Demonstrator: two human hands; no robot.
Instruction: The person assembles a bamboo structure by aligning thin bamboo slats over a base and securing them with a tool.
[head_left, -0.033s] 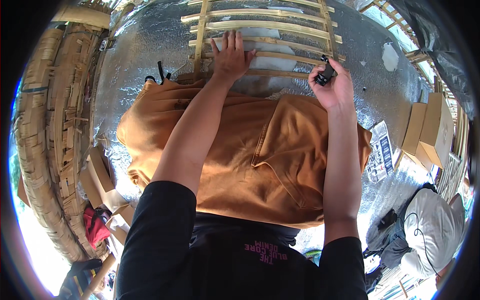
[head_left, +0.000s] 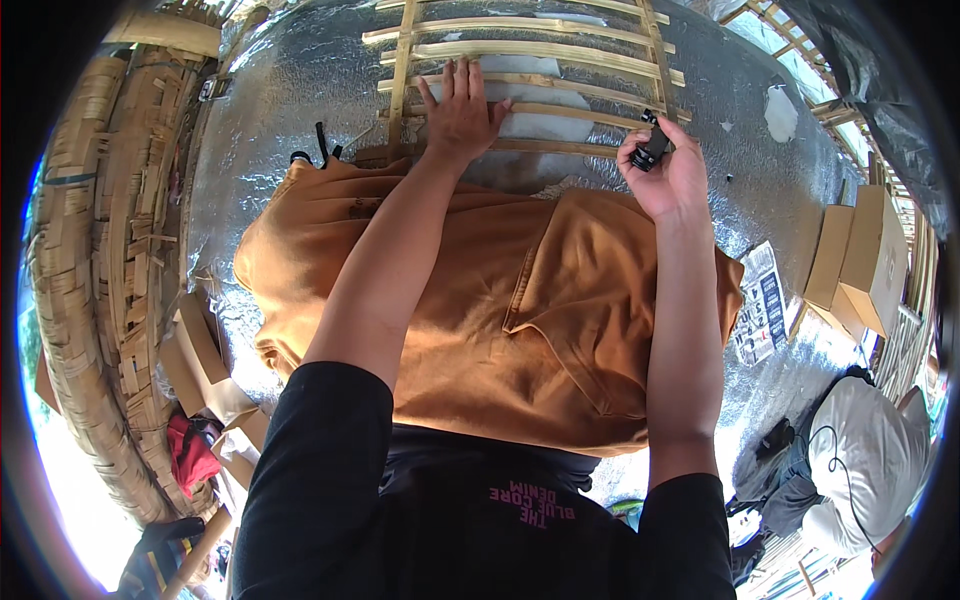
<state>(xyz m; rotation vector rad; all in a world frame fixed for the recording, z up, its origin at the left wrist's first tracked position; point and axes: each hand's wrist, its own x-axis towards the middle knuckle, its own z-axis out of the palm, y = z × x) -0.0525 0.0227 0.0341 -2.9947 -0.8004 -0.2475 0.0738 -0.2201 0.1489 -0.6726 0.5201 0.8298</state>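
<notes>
Pink lettering (head_left: pixel 532 503) on shirt (head_left: pixel 440 550), device (head_left: pixel 649 154) in right hand (head_left: pixel 671 180)

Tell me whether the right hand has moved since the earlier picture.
No: against the wooden slatted frame, the right hand shows no visible shift in any direction.

Observed from above: foil-covered floor (head_left: pixel 300 85), silver, crinkled, glaring in places. Laid on it, far side: slatted wooden frame (head_left: pixel 550 57), two rails running away, slats crosswise, far end cut off by edge of view. Visible between slats: white patch (head_left: pixel 545 127). Noted right of frame: irregular pale patch (head_left: pixel 781 113); cannot tell if torn foil or paper. Nearer, at right: printed paper sheet (head_left: pixel 760 300). Just beyond, far right: brown cardboard boxes (head_left: pixel 875 260), contact with floor unclear.
</notes>
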